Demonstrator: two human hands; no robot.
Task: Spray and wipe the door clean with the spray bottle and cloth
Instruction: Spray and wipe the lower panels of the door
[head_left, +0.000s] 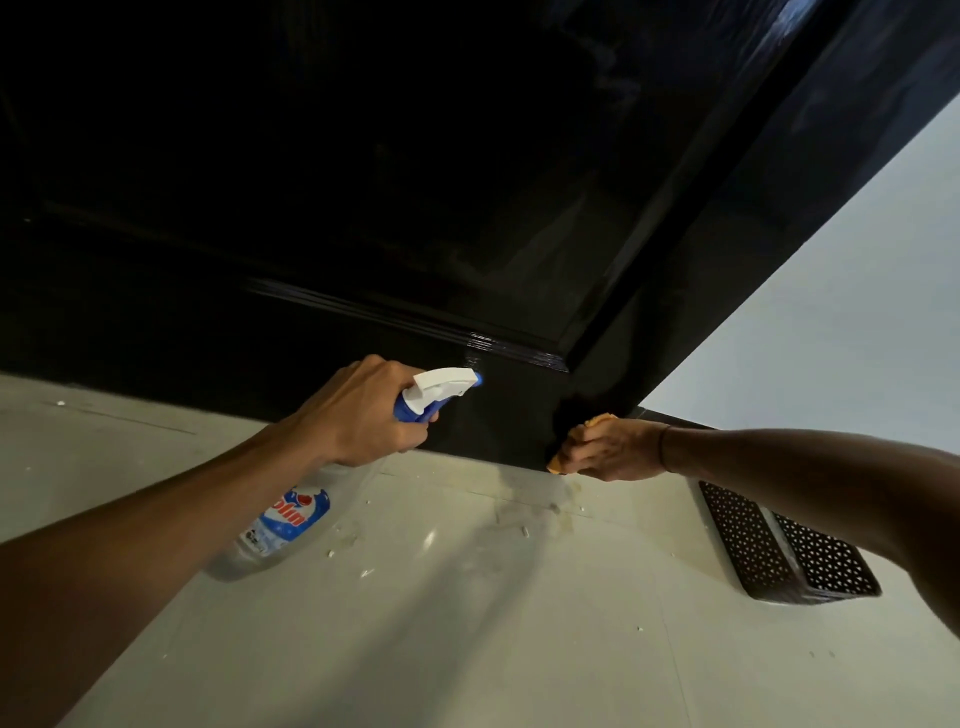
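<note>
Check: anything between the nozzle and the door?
Nothing: head view shows the nozzle aimed at the door across a bare gap; the left hand grips the bottle.

Two bare forearms reach in from the lower corners, with no sleeves showing on either. The left hand (363, 410) wears nothing. The right hand (615, 449) has a thin dark band (662, 448) around its wrist.

One camera only, worn on head. Looks forward and down, very near bottom of black door (363, 208) (wide lens bends edges), floor (467, 623) below.
</note>
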